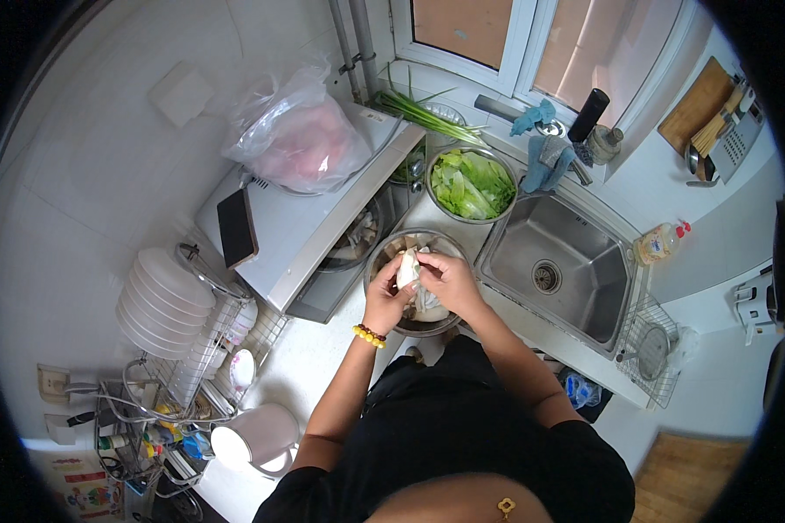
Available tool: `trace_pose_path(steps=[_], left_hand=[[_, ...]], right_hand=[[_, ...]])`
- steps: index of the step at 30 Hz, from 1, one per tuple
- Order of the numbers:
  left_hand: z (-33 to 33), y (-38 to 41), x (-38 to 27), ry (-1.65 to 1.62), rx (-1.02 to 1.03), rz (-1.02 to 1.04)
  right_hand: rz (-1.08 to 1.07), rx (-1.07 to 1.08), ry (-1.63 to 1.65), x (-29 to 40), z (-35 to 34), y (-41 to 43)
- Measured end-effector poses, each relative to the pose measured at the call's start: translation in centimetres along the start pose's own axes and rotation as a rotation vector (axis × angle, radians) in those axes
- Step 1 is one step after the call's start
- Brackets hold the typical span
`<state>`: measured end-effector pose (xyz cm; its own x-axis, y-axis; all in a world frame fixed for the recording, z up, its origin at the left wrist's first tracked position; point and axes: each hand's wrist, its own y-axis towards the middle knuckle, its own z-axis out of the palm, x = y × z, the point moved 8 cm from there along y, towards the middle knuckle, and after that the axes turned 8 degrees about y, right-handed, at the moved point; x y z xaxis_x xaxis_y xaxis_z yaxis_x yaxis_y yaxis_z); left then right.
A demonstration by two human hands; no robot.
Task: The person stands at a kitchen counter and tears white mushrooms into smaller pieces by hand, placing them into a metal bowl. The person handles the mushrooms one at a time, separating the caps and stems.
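Over a steel bowl (375, 256), both of my hands hold one pale piece of food (407, 269), possibly a mushroom. My left hand (387, 294), with a yellow bead bracelet at the wrist, grips its left side. The fingers of my right hand (450, 281) pinch it from the right. More whitish pieces (430, 310) lie in the bowl below, partly hidden by the hands. Just behind stands a second steel bowl filled with green lettuce leaves (472, 184).
A steel sink (566, 314) lies to the right, with a soap bottle (657, 243) beyond it. At the left are a white appliance with a phone (237, 229) and a plastic bag (307, 144) on top, a dish rack with plates (163, 301), and a pitcher (261, 438). Green onions (432, 118) lie behind.
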<state>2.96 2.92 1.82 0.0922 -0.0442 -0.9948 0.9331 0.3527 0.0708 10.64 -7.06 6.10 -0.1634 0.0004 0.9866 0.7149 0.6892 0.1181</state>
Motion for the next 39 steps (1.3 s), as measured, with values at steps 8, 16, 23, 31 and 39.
trace_pose_path(steps=[8, 16, 23, 31, 39], left_hand=[[-0.1, 0.4, -0.3, -0.244, -0.048, -0.09], [-0.9, 0.4, 1.8, -0.586, -0.123, -0.404], [-0.9, 0.7, 3.7, -0.668, -0.039, -0.465], [-0.2, 0.4, 2.5, -0.71, -0.06, -0.502], [-0.3, 0.4, 3.9, -0.679, -0.01, -0.538]], right_hand=[[-0.022, 0.043, 0.123, -0.9, -0.3, 0.3], [-0.105, 0.196, 0.04, 1.9, 0.3, -1.7], [-0.305, 0.151, -0.282, 3.7, 0.7, -2.3], [-0.329, 0.123, -0.365, 4.1, 0.9, -2.3], [-0.337, 0.119, -0.383, 4.3, 0.7, -2.3]])
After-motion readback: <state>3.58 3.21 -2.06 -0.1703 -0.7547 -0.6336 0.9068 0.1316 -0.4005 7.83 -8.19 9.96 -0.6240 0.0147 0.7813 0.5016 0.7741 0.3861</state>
